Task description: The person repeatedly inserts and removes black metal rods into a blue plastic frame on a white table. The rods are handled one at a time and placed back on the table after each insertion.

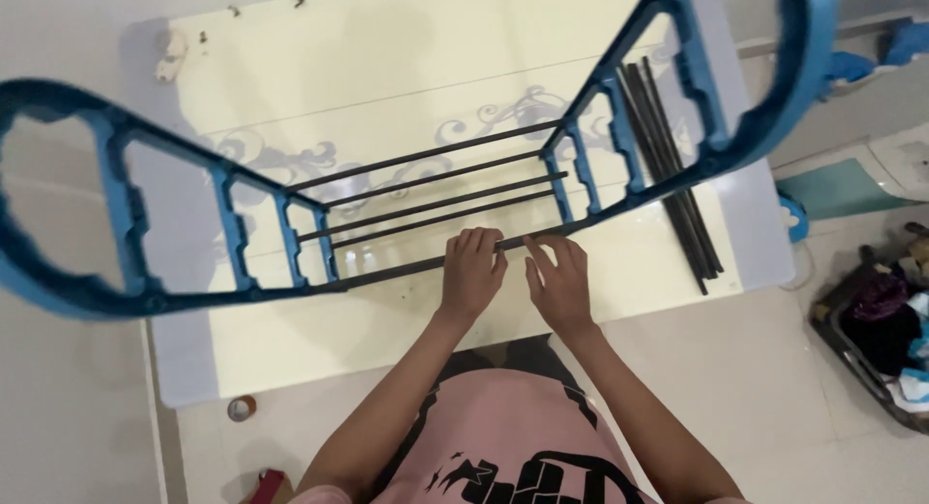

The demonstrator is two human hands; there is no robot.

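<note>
Black rod [387,272] runs left-right between blue side frames [232,243], above table's [668,272] near edge. Our left hand [471,272] curled over it, gripping; right hand [559,283] just beside, fingers open, resting on rod. Spare rods [677,175] near table's right edge.

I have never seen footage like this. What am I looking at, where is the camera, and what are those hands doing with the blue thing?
There is no machine: the one picture comes from a camera worn on a person's head, looking down at their own hands. The left hand grips the nearest black rod of a rack, and the right hand rests on it beside the left. The rack has two blue side frames joined by several black rods. It stands on a pale yellow table, where a bundle of spare black rods lies at the right. A roll of tape sits on the floor.
</note>
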